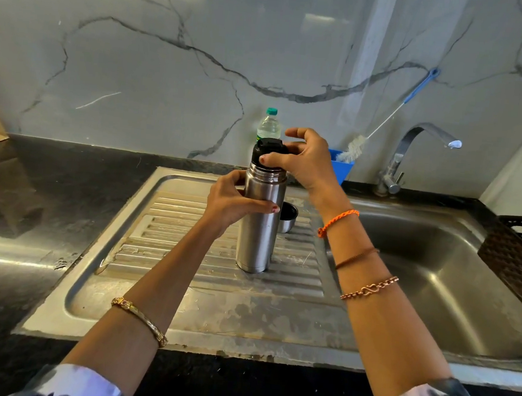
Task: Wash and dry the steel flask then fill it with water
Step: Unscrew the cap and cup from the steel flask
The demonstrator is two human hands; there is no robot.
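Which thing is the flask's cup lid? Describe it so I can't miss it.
Find the ribbed steel draining board left of the sink basin. The tall steel flask stands upright on it. Just right of the flask sits the cup lid: short, steel, dark inside, open side up.

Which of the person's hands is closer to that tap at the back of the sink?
Right. The right hand pinches the black stopper atop the steel flask, on the side toward the tap. The left hand grips the flask's body on the far side.
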